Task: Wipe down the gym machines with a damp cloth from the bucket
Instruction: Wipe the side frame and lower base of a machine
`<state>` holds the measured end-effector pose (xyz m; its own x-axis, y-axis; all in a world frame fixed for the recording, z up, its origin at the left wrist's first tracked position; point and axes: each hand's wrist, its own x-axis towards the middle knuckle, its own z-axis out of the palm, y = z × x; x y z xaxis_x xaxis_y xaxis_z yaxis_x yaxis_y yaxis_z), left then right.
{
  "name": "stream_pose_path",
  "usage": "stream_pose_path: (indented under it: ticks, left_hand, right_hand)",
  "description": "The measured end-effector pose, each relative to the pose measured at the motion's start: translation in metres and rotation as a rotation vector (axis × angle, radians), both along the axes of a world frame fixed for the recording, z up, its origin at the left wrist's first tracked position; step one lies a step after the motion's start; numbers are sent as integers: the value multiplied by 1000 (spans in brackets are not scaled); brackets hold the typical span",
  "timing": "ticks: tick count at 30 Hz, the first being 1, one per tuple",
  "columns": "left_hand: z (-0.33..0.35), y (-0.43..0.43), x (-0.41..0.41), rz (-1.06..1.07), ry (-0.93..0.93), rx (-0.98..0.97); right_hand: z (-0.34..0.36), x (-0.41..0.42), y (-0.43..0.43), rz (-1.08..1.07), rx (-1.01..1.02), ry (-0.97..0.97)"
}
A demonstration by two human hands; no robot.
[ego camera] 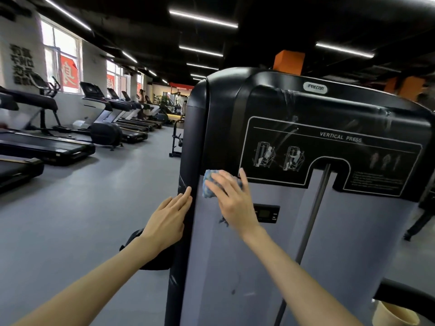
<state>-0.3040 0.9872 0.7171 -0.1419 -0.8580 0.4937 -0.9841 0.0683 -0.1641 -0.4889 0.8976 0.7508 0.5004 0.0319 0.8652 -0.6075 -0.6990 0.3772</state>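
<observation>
A tall black and grey vertical press machine (306, 142) fills the right half of the head view. My right hand (233, 198) presses a blue damp cloth (209, 184) flat against its grey shroud, just below the black instruction panel, fingers straight over the cloth. My left hand (168, 215) rests with straight fingers on the machine's black left edge post. Wet streaks show on the upper black panel. No bucket is in view.
A row of treadmills (58, 147) lines the left wall under windows. Open grey floor (94, 220) lies between them and the machine. A small display (267, 214) sits on the shroud. A paper cup (395, 314) stands at the bottom right. A person stands far back.
</observation>
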Motion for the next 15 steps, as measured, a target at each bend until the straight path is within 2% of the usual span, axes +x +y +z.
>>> stream_pose_path:
  ticks: [4,7,9,12,15]
  left_hand:
    - [4,-1,4,24,-14,15]
    - [7,-5,9,53,-57,96]
    - [8,-6,9,43,-34,82]
    - [6,-7,9,46,-8,90]
    - [3,-8,8,56,-5,90]
  right_hand:
    - [-40,-10,-15,30,-56,416]
    - [-38,-14,-21,6,-223,627]
    - [-14,-7,-22,-14,-240,549]
    - [6,5,-18,-24,-104,322]
    - [-30,0,-20,-4,-61,359]
